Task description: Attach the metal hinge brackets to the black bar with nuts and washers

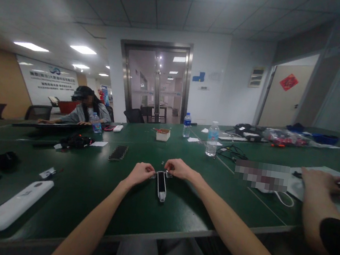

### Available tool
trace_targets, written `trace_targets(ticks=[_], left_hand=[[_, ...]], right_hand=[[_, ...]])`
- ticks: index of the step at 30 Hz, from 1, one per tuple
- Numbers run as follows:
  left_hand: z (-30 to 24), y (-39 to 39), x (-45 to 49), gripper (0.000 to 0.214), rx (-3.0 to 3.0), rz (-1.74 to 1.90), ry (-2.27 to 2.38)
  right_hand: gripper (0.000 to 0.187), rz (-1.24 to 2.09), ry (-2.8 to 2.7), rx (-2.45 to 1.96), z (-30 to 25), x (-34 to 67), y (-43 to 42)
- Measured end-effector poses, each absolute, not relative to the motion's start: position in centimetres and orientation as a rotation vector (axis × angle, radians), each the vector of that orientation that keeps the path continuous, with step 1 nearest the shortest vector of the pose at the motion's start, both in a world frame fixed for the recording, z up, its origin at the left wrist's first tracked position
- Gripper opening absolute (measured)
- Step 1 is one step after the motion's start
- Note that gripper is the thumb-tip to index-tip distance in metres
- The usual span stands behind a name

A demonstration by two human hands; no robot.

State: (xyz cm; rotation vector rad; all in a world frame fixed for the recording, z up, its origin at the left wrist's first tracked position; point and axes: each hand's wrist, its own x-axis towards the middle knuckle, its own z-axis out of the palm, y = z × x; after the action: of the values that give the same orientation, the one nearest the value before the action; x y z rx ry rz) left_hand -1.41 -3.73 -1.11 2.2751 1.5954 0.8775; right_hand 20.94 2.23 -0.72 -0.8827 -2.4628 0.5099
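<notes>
A small slim black device with a silver rim [161,186] lies on the green table [91,184], pointing towards me. My left hand [140,173] is closed in a pinch at the left of its far end. My right hand [179,169] is closed in a pinch at the right of that end. What sits between the fingertips is too small to make out. Both forearms stretch out over the table's near edge.
A white oblong case [14,206] lies at the near left. A dark phone [118,152], two water bottles [212,139], a small box [163,134] and cables lie farther off. Another person's arm [322,197] rests at the right; a seated person [85,108] is far left.
</notes>
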Motion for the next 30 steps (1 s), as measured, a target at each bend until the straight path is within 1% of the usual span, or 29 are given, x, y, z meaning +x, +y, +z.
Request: trace_targets(ticks=[7, 16, 22, 30], left_hand=[[-1.1, -3.72, -1.38, 0.019, 2.241, 0.865, 1.596], [-1.17, -3.74, -1.36, 0.02, 2.211, 0.855, 1.604], [-1.19, -3.72, -1.39, 0.019, 2.2, 0.859, 1.599], [-1.34, -3.63, -1.53, 0.016, 2.199, 0.874, 1.591]], right_hand=[[0.029, 0.482, -2.469, -0.881, -0.86, 20.69, 2.2], [0.023, 0.423, -2.513, -0.93, -0.86, 21.04, 2.33], [0.017, 0.401, -2.567, -0.973, -0.8, 21.22, 2.46], [0.015, 0.413, -2.578, -0.978, -0.52, 21.32, 2.25]])
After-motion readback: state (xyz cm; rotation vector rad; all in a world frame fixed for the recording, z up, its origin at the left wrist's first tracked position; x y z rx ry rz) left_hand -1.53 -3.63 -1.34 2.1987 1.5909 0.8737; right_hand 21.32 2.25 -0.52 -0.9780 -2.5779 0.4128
